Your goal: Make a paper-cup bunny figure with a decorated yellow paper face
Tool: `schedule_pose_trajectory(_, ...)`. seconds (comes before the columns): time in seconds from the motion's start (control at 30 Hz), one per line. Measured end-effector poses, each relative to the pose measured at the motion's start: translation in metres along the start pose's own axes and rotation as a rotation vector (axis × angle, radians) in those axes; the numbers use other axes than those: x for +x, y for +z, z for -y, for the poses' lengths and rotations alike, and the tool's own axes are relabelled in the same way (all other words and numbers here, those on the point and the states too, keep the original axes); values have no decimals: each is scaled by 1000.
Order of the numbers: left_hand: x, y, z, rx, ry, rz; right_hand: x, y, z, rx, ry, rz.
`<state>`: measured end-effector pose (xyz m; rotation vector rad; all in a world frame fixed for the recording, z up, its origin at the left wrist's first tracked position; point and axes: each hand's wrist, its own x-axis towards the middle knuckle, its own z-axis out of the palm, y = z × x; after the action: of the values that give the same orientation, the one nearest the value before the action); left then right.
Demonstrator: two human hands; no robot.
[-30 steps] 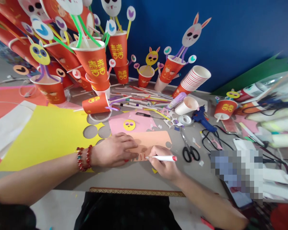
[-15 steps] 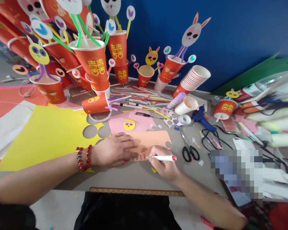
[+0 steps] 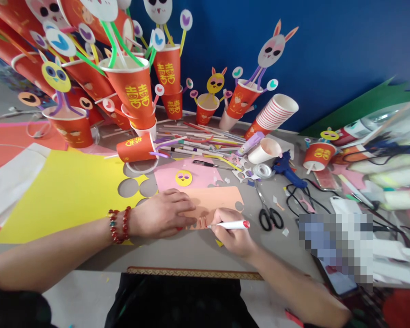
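My right hand (image 3: 233, 234) grips a white marker (image 3: 234, 224) with a red end, its tip on an orange sheet of paper (image 3: 215, 197). Two small loop outlines (image 3: 202, 222) are drawn near the sheet's lower edge, just left of the tip. Flat over the left part of that sheet lies my left hand (image 3: 166, 213), fingers stretched out and holding nothing. Beyond the orange sheet, a yellow paper disc (image 3: 183, 178) with a drawn face rests on pink paper (image 3: 167, 171). A black pen (image 3: 205, 164) lies across the pink paper.
Black-handled scissors (image 3: 271, 218) lie right of my right hand. Further right are a blue glue gun (image 3: 287, 169), clear tape (image 3: 262, 171) and a phone (image 3: 340, 275). Yellow paper (image 3: 64, 196) spreads at left. Red cups (image 3: 128, 86) with paper faces crowd the back left; stacked cups (image 3: 276, 111) lean behind.
The marker and my right hand stay at almost the same spot beside the loops. My left hand keeps its place. The view has shifted very slightly.
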<state>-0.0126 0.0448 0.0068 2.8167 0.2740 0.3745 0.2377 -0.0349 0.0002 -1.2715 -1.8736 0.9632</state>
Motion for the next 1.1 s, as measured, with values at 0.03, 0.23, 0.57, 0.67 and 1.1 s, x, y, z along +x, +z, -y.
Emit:
schedule_pose_trajectory(0.03,0,0,0,1,0,0,0,0,0,0,2,2)
schedule_pose_trajectory(0.23,1,1,1,-7,-2,7,0,0,-1,4,0,-1)
schedule_pose_trajectory(0.57,-1,2,1,-8,-1,15,-2,-1,-1,105,50,-52)
schedule_pose_trajectory(0.67,0,1,1,-7,-1,9,-3,-1,0,119,89,-66)
schedule_pose_trajectory(1.1,1,-1,1,-21,-5,13,2,-3,4,47,-36,-52)
